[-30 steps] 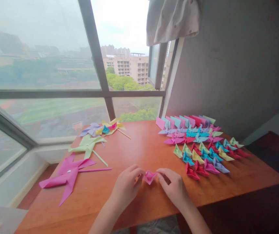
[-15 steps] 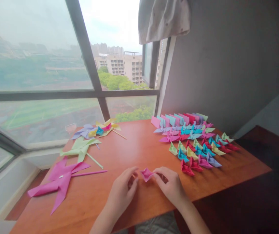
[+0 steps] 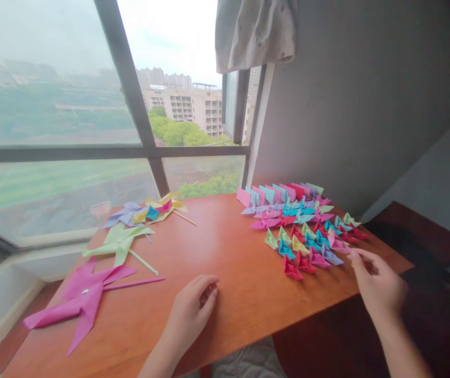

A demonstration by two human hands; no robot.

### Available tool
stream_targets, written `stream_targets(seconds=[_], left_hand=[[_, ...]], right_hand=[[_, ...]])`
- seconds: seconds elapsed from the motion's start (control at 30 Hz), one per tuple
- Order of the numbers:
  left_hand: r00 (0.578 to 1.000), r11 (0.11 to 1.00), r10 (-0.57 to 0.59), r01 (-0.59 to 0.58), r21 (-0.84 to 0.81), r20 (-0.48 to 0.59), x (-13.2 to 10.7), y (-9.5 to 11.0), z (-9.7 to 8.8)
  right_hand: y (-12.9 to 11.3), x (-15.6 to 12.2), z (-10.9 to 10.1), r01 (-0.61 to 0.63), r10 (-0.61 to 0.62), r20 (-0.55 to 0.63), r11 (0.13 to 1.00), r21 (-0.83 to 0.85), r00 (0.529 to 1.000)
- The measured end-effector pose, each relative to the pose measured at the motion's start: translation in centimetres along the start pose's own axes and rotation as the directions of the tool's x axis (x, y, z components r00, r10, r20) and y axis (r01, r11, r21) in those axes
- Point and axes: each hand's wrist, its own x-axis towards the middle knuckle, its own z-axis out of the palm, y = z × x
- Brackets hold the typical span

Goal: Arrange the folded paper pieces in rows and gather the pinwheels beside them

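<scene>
1. While the left hand [image 3: 191, 305] curls loosely over the table [image 3: 240, 310], thumb apart from fingers, nothing visibly held, the right hand [image 3: 380, 283] pinches the pink boat [image 3: 338, 243] by one tip.
2. The boat is just beside the lavender boat [image 3: 332, 256].

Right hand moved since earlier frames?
Yes, rightward: the right hand was left of the foremost red paper boat; now it is right of it.

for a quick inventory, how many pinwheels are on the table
4, along the left of the table: the magenta pinwheel nearest, the green pinwheel beyond it, then the lavender pinwheel and yellow pinwheel at the far end; none seems hidden.
</scene>
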Motion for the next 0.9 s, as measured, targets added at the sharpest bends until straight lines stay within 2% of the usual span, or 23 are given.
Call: stream_targets(seconds=[0.13,0.27,0.53,0.67,0.9], left_hand=[[1.000,1.000,-0.003,0.003,0.011,-0.004,0.0,-0.3,0.2],[1.000,1.000,-0.005,0.005,0.012,-0.002,0.0,-0.3,0.2],[1.000,1.000,0.015,-0.015,0.020,-0.002,0.0,-0.7,0.2],[1.000,1.000,0.022,-0.022,0.016,0.000,0.1,-0.6,0.2],[1.000,1.000,0.006,-0.006,0.007,0.022,0.1,-0.3,0.1]], right_hand=[[3.8,1.6,-0.6,-0.066,0.068,0.005,0.988,-0.143,0.998],[5.6,1.5,0.3,-0.075,0.084,0.044,0.982,-0.172,0.995],[6.7,1.1,2.3,-0.065,0.080,0.093,0.986,-0.156,0.993],[6.9,1.0,2.7,-0.098,0.118,0.114,0.981,-0.170,0.987],[7.3,1.0,2.8,-0.087,0.105,0.115,0.985,-0.149,0.988]])
